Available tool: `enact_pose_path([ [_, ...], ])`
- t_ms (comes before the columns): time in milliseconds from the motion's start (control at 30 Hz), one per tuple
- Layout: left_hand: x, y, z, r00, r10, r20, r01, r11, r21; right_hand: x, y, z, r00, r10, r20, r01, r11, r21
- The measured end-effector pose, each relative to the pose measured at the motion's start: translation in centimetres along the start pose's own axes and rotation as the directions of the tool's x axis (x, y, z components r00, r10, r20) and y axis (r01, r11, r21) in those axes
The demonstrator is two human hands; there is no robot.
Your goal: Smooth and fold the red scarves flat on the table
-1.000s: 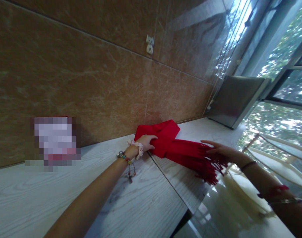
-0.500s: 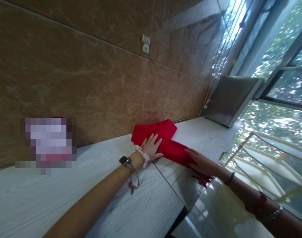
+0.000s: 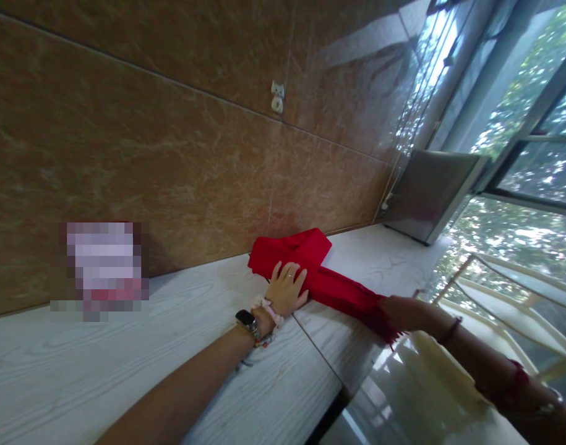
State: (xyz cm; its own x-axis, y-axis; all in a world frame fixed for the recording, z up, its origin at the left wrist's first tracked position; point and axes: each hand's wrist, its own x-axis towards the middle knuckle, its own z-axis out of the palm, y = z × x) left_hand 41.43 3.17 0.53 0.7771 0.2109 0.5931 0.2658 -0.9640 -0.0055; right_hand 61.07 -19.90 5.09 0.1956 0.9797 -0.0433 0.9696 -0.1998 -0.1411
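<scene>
A red scarf with a fringed end lies across the white wood-grain counter. Its far part is folded over at an angle against the wall; a long strip runs toward the counter's right edge. My left hand rests palm down on the scarf near the fold, fingers spread. At the fringed end, my right hand has its fingers curled on the scarf, which bunches there; the fingertips are hidden. A dark-faced watch and a pale scrunchie are on my left wrist.
Brown marbled tiles form the wall, with a small white cat-shaped piece on it. A grey metallic box stands at the counter's far end. A cream rack is by the window. At left is a blurred-out patch.
My right hand has slid right along the scarf to its fringed end, and its fingers have curled. The scarf narrows there. My left hand stays on the fold.
</scene>
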Motion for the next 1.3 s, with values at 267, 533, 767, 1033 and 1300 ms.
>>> enact_pose_path([
  [267, 0.1, 0.8, -0.6, 0.99, -0.069, 0.124, 0.066, 0.997, 0.029, 5.4, -4.2, -4.1, 0.976, 0.159, -0.148, -0.196, 0.937, -0.288],
  [533, -0.2, 1.3, -0.7, 0.979, -0.104, 0.177, 0.098, 0.994, 0.042, 11.9, -8.0, 1.2, 0.875, -0.383, -0.297, 0.235, 0.871, -0.43],
  [767, -0.3, 2.1, 0.1, 0.966, -0.099, 0.238, 0.093, 0.995, 0.036, 12.0, -6.5, 2.6, 0.774, -0.538, -0.333, 0.313, 0.783, -0.538],
  [1033, -0.3, 2.3, -0.1, 0.966, -0.177, 0.189, 0.167, 0.984, 0.067, 12.2, -6.4, 2.9, 0.756, -0.517, -0.402, 0.267, 0.804, -0.532],
  [1300, 0.2, 2.5, -0.6, 0.925, -0.199, 0.324, 0.185, 0.98, 0.074, 12.0, -7.0, 2.8, 0.755, -0.507, -0.416, 0.276, 0.821, -0.5],
])
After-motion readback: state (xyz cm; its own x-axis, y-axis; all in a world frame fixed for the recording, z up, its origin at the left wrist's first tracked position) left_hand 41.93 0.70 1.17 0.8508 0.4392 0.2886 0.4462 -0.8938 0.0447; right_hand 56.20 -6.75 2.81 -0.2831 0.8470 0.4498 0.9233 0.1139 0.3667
